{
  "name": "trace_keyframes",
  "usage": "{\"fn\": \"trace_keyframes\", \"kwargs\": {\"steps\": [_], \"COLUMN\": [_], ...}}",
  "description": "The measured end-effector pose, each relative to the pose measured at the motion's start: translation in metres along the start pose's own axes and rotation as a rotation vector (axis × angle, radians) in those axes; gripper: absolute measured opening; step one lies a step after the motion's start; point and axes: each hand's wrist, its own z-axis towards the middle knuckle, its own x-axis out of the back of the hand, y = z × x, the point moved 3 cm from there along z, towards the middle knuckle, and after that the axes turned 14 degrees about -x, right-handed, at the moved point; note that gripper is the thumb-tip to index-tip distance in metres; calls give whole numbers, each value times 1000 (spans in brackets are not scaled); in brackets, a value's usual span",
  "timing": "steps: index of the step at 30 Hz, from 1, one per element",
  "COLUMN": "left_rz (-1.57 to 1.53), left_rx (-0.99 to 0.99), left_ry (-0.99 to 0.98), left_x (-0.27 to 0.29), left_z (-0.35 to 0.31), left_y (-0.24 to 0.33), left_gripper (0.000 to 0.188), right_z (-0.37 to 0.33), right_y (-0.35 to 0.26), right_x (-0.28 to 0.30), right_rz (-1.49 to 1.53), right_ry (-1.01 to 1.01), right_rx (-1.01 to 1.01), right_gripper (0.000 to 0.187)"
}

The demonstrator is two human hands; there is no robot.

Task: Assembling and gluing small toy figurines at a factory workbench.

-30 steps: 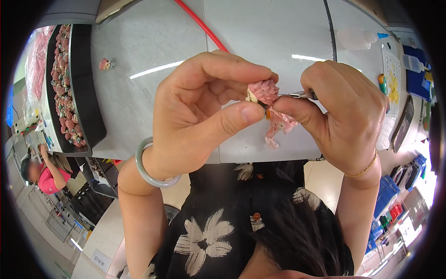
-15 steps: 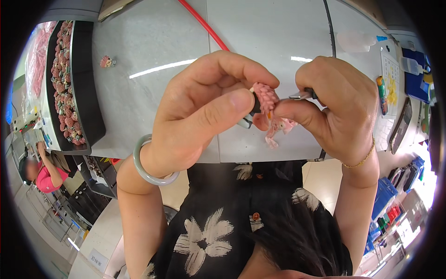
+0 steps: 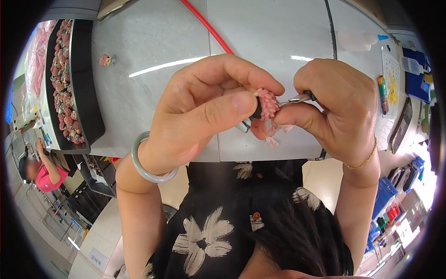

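Observation:
Between the thumb and fingers of my left hand point(image 3: 195, 109) is a small pink figurine point(image 3: 268, 105) with a bumpy, scaly surface and a dark part near the thumb. My right hand point(image 3: 341, 100) is closed around a craft knife point(image 3: 298, 98), its thin metal blade pointing left and its tip at the figurine's right side. The right thumb sits just below the blade, close to the figurine. Below the fingers, pinkish thin scraps point(image 3: 272, 141) show above the table; what holds them up is hidden.
A black tray point(image 3: 90, 88) full of small pink figurines stands at the left, with a lone figurine point(image 3: 107, 60) on the grey table. A red hose point(image 3: 209, 29) runs behind my hands. At right lie a clear bottle point(image 3: 355, 42) and a green tube point(image 3: 382, 95). Another person point(image 3: 49, 172) works far left.
My left hand and the figurine have shifted slightly right and down. The right hand has turned a little, and the blade now meets the figurine's right side at a different angle.

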Motion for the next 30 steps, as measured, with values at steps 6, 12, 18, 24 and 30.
{"fn": "trace_keyframes", "kwargs": {"steps": [6,12,18,24,30], "left_rz": [-17,-16,-64,-46,-29], "left_rx": [5,55,33,-28,-17], "left_ry": [-8,-15,-55,-59,-57], "left_x": [0,0,0,2,3], "left_z": [0,1,0,-1,0], "left_y": [0,0,-1,2,4], "left_gripper": [37,34,32,33,34], "right_z": [0,0,2,3,2], "right_y": [1,3,8,3,-1], "right_x": [-2,-4,-6,-3,-2], "right_rz": [58,50,226,180,82], "right_ry": [-32,-125,-228,-116,-11], "right_rx": [-10,-29,-53,-8,25], "right_gripper": [39,37,40,43,43]}}
